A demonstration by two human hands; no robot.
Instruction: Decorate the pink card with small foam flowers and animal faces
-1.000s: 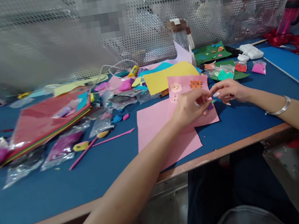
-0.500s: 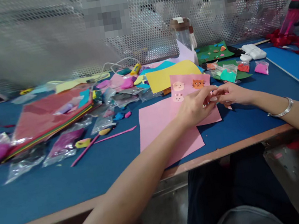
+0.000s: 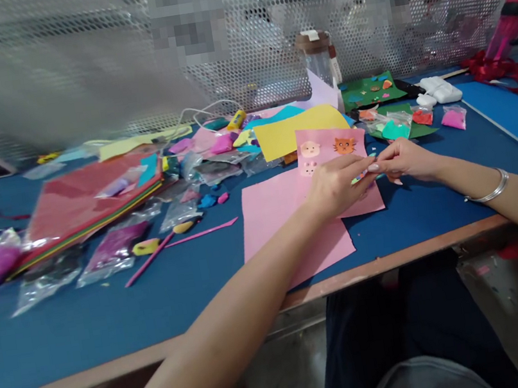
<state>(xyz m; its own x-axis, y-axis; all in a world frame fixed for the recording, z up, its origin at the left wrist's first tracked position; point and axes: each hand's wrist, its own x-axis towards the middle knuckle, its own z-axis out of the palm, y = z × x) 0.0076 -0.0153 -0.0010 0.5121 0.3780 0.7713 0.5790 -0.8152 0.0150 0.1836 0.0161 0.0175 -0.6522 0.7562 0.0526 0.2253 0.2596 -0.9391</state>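
Over the pink card (image 3: 376, 198), my left hand (image 3: 334, 185) curls its fingers round a small multicoloured piece (image 3: 359, 176). Its exact kind is too small and too covered to tell. My right hand (image 3: 400, 162) meets it fingertip to fingertip at the card's right edge, closed in a pinch. What that pinch holds, if anything, is hidden. Shown on the card are an orange cat face (image 3: 344, 145), a pale animal face (image 3: 310, 149) and a rabbit-like face (image 3: 310, 169), partly by my left hand. A larger pink sheet (image 3: 267, 218) lies partly under the card.
A yellow sheet (image 3: 298, 133) and a brown-lidded bottle (image 3: 315, 56) are behind the card. Clay bags, including a pink one (image 3: 453, 117), lie right; a blue board (image 3: 516, 123) is farther right. Leftward are a red folder (image 3: 90, 203) and pink sticks (image 3: 201, 232). A perforated metal screen (image 3: 266, 82) borders the table.
My fingers have shifted slightly, and the multicoloured piece in my left hand now shows more clearly. Both hands stay together over the card.
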